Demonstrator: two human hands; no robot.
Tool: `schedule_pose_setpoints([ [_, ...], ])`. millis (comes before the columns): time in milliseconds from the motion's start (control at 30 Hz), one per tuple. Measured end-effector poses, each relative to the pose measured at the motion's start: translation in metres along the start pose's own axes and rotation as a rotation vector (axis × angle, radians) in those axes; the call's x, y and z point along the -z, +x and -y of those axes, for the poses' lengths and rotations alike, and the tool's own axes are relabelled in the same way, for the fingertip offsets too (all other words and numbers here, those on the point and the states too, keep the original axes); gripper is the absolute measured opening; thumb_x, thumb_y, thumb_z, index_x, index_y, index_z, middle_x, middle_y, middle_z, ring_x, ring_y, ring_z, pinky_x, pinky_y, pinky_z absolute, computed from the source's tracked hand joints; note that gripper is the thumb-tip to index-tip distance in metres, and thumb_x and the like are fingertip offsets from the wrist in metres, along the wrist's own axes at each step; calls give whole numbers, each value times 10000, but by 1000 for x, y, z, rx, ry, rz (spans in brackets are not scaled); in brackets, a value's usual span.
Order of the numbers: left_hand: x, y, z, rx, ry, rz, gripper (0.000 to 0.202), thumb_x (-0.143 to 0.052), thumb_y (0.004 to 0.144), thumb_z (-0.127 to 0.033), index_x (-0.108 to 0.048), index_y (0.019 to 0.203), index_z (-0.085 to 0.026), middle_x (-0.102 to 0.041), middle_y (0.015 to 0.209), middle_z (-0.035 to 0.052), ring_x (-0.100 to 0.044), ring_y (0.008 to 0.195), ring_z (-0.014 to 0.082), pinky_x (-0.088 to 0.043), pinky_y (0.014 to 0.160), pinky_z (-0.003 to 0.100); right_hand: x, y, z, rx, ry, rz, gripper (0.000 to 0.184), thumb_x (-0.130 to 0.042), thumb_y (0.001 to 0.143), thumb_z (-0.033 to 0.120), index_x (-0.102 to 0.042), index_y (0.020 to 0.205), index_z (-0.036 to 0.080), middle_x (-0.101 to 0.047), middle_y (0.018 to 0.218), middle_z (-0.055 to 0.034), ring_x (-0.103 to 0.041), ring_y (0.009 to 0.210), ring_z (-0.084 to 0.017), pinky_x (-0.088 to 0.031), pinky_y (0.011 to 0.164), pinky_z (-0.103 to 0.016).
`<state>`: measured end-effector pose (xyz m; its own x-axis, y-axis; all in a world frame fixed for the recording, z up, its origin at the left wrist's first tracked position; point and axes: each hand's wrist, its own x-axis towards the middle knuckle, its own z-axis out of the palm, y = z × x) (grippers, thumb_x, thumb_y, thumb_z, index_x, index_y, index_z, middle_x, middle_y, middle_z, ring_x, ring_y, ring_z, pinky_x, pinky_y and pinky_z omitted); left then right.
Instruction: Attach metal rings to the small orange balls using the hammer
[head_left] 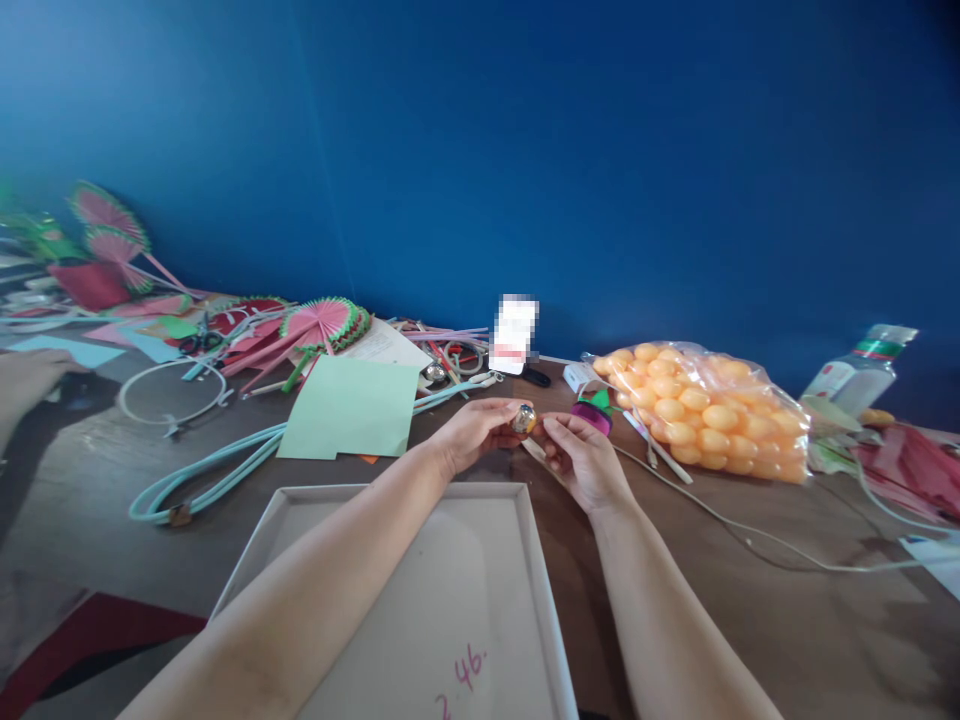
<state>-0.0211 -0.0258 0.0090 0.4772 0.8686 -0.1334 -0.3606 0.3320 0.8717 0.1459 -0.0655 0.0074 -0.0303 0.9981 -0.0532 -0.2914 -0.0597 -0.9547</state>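
My left hand (480, 432) is closed on a small shiny round metal ball (523, 419), gold and silver, held up at its fingertips. Close beside it on the right, my right hand (583, 455) has thumb and fingers pinched together. What lies between those fingertips is too small to make out. Both hands are above the table just past the far edge of a shallow white box lid (450, 560) with pink handwriting in it. Behind my right hand sits a purple round thing (592, 412) with green leaf shapes on top.
A phone (513, 335) stands upright near the blue wall. To the right are a bag of orange balls (705, 415), a white cable (720, 515) and a clear bottle (855, 375). Leftward lie green paper (349, 408), a pink paper fan (322, 325) and another person's hand (34, 380).
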Motion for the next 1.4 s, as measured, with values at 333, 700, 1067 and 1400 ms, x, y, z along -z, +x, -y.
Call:
schedule_pose_setpoints([
  [333,-1,-1,-1,9,3,-19,347,-684,753,-320,-689,1037,-120,-670,903,106,-624,738,133,-475,695,249,-2,1,-2,100,-183,-69,282,-748,672,401,-644,802,173,-580,583,24,-466,493,-63,-350,420,-177],
  [700,-1,0,-2,-6,-1,-27,369,-691,739,-335,-686,1044,-127,-664,909,106,-618,733,126,-476,686,235,-8,-3,-3,230,-396,-93,318,-735,672,434,-625,839,187,-645,658,-8,-535,499,-107,-460,443,-239],
  [1067,-3,-1,-2,-4,-4,-6,389,-699,728,-349,-677,1041,-119,-657,913,106,-617,742,130,-483,681,234,-10,-7,2,322,-438,-130,314,-702,703,441,-643,881,189,-680,782,-46,-619,616,-144,-539,586,-291],
  [1400,-3,-2,-4,-10,-1,9,411,-700,726,-372,-672,1053,-126,-658,930,107,-620,750,130,-479,679,229,-17,-12,9,335,-417,-196,241,-696,720,396,-637,855,205,-673,720,-18,-621,590,-137,-551,585,-301],
])
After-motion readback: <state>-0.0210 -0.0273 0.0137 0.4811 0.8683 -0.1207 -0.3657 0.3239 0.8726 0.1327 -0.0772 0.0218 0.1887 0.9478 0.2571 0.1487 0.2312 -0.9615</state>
